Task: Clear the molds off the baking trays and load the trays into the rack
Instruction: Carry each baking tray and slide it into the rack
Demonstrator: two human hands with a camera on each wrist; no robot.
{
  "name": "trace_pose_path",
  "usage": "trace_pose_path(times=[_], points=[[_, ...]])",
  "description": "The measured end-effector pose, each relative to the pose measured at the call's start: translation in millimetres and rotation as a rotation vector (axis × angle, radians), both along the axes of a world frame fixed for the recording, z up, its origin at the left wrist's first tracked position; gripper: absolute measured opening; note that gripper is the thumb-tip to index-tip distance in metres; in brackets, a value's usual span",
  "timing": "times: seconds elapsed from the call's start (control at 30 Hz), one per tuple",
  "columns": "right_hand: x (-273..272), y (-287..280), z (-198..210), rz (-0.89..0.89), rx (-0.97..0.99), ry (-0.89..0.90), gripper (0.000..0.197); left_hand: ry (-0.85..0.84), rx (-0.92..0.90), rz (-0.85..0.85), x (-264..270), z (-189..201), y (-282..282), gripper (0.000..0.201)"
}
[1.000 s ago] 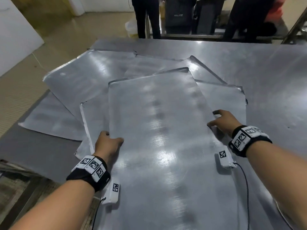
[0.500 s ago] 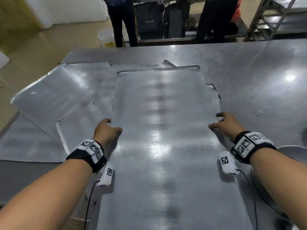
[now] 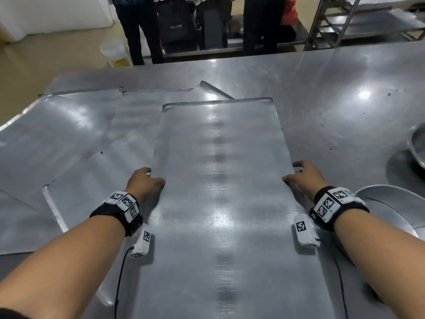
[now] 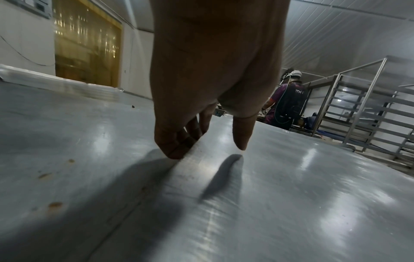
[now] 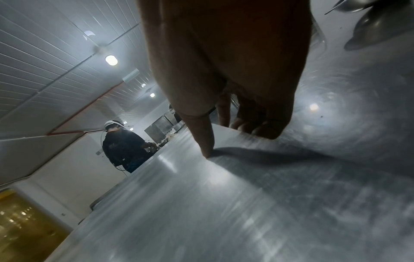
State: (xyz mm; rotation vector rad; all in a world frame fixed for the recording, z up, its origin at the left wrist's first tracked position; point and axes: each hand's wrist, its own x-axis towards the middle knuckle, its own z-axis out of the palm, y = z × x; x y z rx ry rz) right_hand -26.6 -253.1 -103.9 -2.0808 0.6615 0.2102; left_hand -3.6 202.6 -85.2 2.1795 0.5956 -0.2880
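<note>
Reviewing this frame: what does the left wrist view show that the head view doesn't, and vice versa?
Left wrist only: fingers curled under the tray's edge, thumb above it, and the rack standing behind.
Head only: the right hand on the opposite edge, other trays alongside, a metal bowl.
Both: the left hand holding the top tray.

Held tray (image 3: 218,203): near end ran off the bottom edge.
Bowl (image 3: 417,146): cut by the right edge.
Left fingers (image 4: 179,140): tips hidden under the tray's rim.
Bystanders (image 3: 142,26): cropped above the legs.
</note>
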Motion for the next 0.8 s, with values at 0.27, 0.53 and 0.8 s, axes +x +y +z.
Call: trace_pose_path(times=[0.27,0.53,0.8], points=[[-9,3,0,0.001,0.01,-0.005,0.057,-0.019,-0.002,-0.055,4,-4,3,0.032],[-21,7,-5,0.014,-0.04,-0.015,0.058,-0.067,0.124,-0.113,-15,5,0,0.044],[-69,16,-6,0.011,-0.123,0.025,0.058,-0.014,0.217,-0.209,-63,5,14,0.027]])
